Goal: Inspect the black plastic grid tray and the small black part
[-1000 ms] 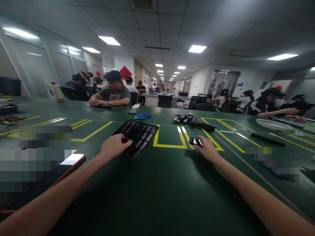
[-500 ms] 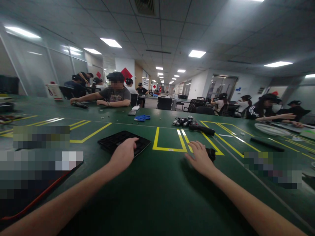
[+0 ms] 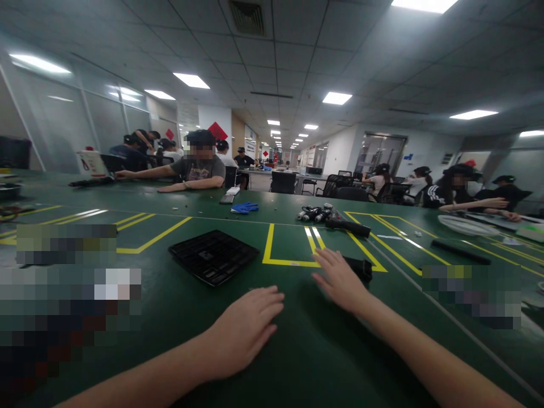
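Observation:
My left hand (image 3: 249, 326) hovers low over the green table (image 3: 272, 374), fingers stretched out and holding nothing. Just beyond it lies a flat, square black plastic panel (image 3: 212, 256) with a ribbed grid surface, apart from the hand. My right hand (image 3: 340, 277) is open above the table at the corner of a yellow tape outline (image 3: 293, 262). Right behind that hand is a black object (image 3: 360, 268), partly hidden by it; its kind I cannot make out, nor whether the hand touches it.
A bundle of black parts with silver ends (image 3: 317, 213) and a dark cylinder (image 3: 348, 228) lie farther back. Near them are a blue glove (image 3: 245, 208) and a black bar (image 3: 461, 251). A co-worker (image 3: 199, 167) sits opposite; blurred-out items flank both sides.
My left hand has come off the black panel and moved toward me and right. My right hand has shifted slightly left. The co-worker opposite has moved a dark object to the left.

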Demonstrator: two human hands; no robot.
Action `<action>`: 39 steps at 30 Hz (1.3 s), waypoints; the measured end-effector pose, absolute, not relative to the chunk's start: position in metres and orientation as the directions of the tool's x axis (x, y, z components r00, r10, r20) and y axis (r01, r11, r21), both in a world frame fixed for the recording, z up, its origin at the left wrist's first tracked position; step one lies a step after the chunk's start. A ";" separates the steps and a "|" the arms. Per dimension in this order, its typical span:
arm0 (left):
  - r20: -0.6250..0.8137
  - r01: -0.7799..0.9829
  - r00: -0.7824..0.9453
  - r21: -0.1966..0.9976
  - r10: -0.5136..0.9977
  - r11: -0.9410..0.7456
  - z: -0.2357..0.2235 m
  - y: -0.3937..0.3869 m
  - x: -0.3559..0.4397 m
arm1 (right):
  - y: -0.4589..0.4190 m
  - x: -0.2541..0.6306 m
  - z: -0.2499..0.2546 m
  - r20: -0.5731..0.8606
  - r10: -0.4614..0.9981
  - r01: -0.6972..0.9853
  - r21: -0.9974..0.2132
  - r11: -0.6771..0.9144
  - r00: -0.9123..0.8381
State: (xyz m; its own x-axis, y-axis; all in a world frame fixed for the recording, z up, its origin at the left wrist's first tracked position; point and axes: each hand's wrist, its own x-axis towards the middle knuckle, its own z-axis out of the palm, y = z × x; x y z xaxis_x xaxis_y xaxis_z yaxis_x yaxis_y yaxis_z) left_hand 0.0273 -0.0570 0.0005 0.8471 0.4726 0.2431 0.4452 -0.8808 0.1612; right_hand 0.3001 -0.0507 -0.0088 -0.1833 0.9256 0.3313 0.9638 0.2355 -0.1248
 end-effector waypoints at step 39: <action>0.062 0.991 0.085 0.102 0.994 -0.091 0.018 0.063 -0.056 | -0.028 0.395 -0.045 0.301 0.924 0.972 -0.104 -0.213 0.234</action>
State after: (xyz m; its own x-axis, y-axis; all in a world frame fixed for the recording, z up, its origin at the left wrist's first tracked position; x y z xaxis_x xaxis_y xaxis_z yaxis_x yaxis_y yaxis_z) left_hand -0.0555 0.0633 0.0185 0.0851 0.9945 0.0615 0.9906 -0.0910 0.1018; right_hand 0.3948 -0.0277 -0.0454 0.2344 0.9243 0.3011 0.9716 -0.2126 -0.1037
